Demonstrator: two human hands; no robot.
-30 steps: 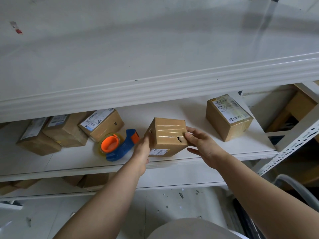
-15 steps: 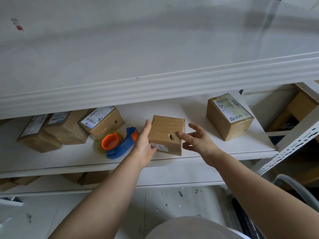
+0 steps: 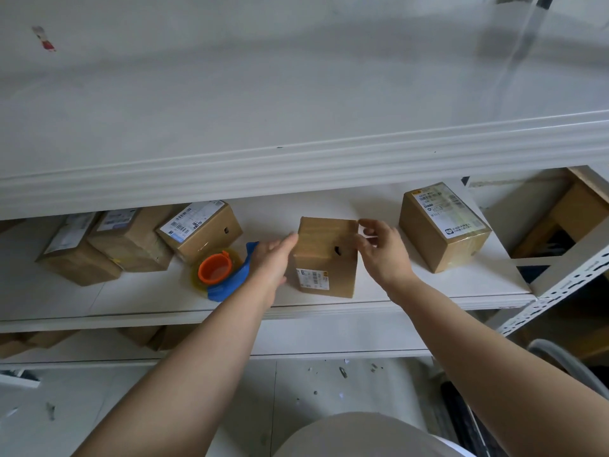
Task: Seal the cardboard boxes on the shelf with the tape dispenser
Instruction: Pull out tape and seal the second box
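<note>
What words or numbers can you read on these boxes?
"M161", faint: white label on the right cardboard box.
Middle cardboard box, small label: barcode, print too small to read.
Three left boxes: barcoded stickers, too blurred.
Tape dispenser: no text seen.

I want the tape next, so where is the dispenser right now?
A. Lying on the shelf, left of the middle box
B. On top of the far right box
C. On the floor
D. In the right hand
A: the dispenser lies on the shelf left of the middle box, partly hidden by the left hand, which rests flat against that box.
</note>
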